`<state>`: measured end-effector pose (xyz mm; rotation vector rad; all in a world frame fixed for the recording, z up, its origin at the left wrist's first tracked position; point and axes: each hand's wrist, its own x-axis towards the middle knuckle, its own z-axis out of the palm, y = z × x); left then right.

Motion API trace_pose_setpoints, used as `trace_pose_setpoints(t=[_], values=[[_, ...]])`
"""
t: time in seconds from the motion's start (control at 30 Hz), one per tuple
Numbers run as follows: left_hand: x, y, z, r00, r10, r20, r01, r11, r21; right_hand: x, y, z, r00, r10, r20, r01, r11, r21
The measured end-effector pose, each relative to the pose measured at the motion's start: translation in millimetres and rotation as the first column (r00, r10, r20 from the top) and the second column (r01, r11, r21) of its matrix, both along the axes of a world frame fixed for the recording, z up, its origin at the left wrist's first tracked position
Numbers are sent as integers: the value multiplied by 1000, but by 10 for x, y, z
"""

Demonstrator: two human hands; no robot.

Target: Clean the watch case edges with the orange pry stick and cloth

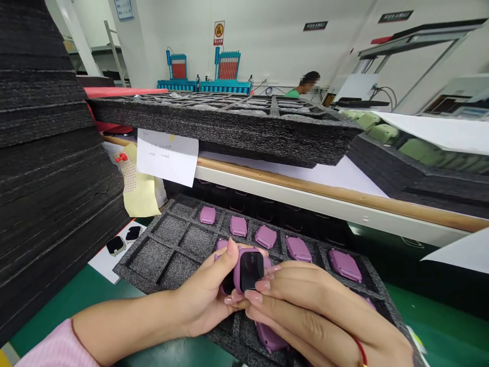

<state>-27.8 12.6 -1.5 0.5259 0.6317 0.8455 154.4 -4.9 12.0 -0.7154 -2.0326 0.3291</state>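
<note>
My left hand is closed around a purple smartwatch body with a black screen facing up. A second purple watch body, partly hidden, sits in the same hand beside it. My right hand has its fingers pressed together against the lower right edge of the first watch. Below both hands lies a black foam tray divided into square compartments. Several purple watch bodies rest in its compartments, among them one at the back and one at the right. My right hand partly covers another.
A bench with a wooden edge holds another foam tray above. Stacked foam sheets rise at the left. Two watch bodies lie on white paper. Green cases stand right; a person is farther back.
</note>
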Motion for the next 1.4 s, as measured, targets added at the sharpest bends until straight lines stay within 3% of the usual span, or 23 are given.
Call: trace_pose_setpoints(t=[0.1, 0.2, 0.33, 0.43, 0.57, 0.67, 0.97, 1.07, 1.13, 1.23, 1.33, 1.4], values=[[0, -2, 6, 1000, 0, -1, 0, 1000, 7, -67, 68, -29, 992, 116, -57, -115, 993, 24], [0, -3, -3, 1000, 5, 15, -6, 999, 38, -93, 142, -3, 988, 153, 13, -153, 983, 103], [4, -9, -29, 999, -41, 14, 39, 989, 143, -127, 180, -18, 997, 20, 73, -27, 994, 104], [12, -10, -33, 1000, -12, -4, 12, 988, 155, -158, 172, -63, 997, -23, 69, 28, 998, -61], [18, 3, -19, 1000, 24, -2, -24, 998, 50, -166, 156, -48, 997, -72, -12, 67, 971, -229], [8, 5, -18, 999, 30, 15, -29, 999, -23, -160, 163, -21, 997, -65, -40, 54, 974, -222], [9, 22, -33, 998, 53, 27, -53, 999, -5, -158, 204, -27, 1000, -12, -10, 10, 983, -186], [27, 27, -70, 996, 54, 74, -56, 998, 23, -113, 293, -25, 996, -94, 10, 94, 977, -194], [26, 20, -94, 991, -40, 130, 28, 996, 90, -91, 396, -29, 972, -216, -90, 186, 947, -262], [-8, -4, -64, 943, -320, 89, 286, 919, 272, -158, 561, -36, 922, -348, -172, 257, 879, -402], [-75, -35, 41, 798, -575, -181, 593, 693, 409, -398, 662, -53, 959, -281, 46, 274, 870, -409], [-115, -49, 104, 713, -613, -342, 698, 574, 428, -619, 686, -88, 963, -189, 193, 249, 896, -367]])
